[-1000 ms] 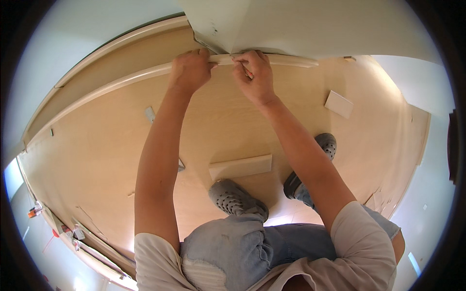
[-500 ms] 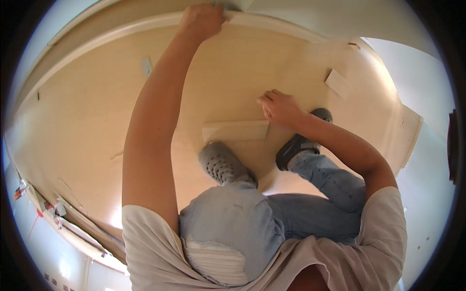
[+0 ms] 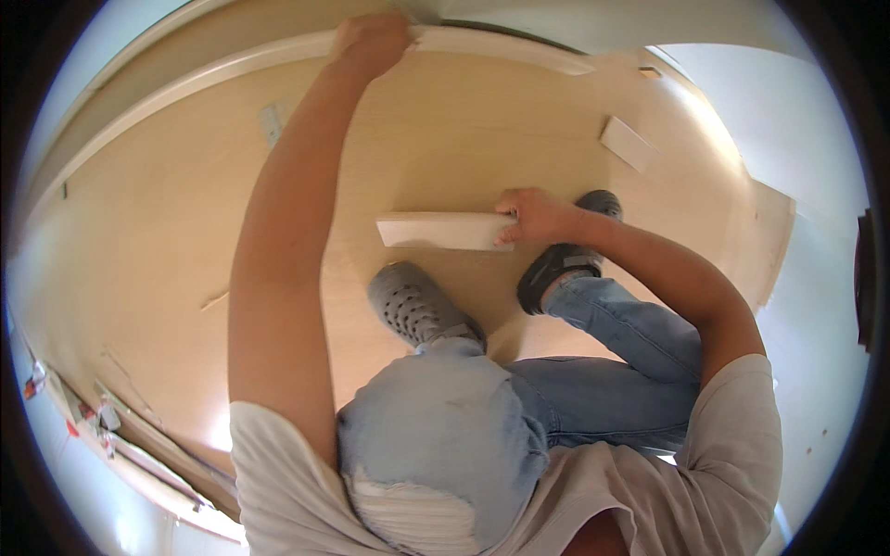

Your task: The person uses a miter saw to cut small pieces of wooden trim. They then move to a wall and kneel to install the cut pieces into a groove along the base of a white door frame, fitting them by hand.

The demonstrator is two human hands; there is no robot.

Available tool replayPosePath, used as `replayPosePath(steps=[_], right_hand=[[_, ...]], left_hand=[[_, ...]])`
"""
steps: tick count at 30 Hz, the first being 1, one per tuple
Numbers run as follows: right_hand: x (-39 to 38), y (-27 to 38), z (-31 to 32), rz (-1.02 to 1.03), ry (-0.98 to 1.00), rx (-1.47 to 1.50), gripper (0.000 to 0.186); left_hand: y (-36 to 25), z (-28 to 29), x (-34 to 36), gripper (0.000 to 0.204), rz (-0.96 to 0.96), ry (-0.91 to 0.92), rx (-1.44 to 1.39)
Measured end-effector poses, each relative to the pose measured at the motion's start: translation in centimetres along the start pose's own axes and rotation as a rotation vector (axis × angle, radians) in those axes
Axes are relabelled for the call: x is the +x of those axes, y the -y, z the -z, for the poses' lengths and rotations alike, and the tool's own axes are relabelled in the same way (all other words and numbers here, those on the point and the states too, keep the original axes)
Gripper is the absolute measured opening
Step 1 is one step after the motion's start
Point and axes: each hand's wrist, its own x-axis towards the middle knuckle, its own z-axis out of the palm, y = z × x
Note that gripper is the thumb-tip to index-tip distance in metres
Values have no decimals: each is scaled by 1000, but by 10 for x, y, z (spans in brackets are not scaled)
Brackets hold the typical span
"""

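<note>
My left arm reaches far forward. My left hand (image 3: 373,44) is closed at the upper edge of a long pale wooden strip (image 3: 227,69), which runs along the base of the wall; its fingertips are partly hidden. Nearer to me, my right hand (image 3: 538,217) grips the right end of a short pale board (image 3: 440,230), thumb on the near side and fingers at the far edge. This board lies crosswise just beyond my grey clog (image 3: 413,301), its near face tilted toward me.
A small wooden offcut (image 3: 628,144) lies on the wood-coloured floor (image 3: 445,139) to the right. A small grey piece (image 3: 271,125) lies left of my left forearm. A dark gap (image 3: 510,35) shows between strip and wall. Tools and long strips (image 3: 148,445) sit at lower left.
My right hand has come down onto the short board and taken hold of its right end; the board's near face now shows brighter. A dark gap has appeared behind the long strip.
</note>
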Motion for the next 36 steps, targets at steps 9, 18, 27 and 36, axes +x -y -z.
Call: replayPosePath(steps=[9, 18, 27, 36], right_hand=[[-35, 39, 116, -94, -237, 243, 31], [-27, 36, 124, -122, -680, 472, 38], [111, -37, 78, -207, -1043, 304, 31], [147, 7, 83, -379, -1035, 109, 32]], left_hand=[[-3, -4, -58, 33, -72, 94, -140], [1, -18, -94, 29, -36, 153, -372], [4, -18, -58, 30, 363, -485, -899], [2, -42, 7, 71, 371, -628, -894]])
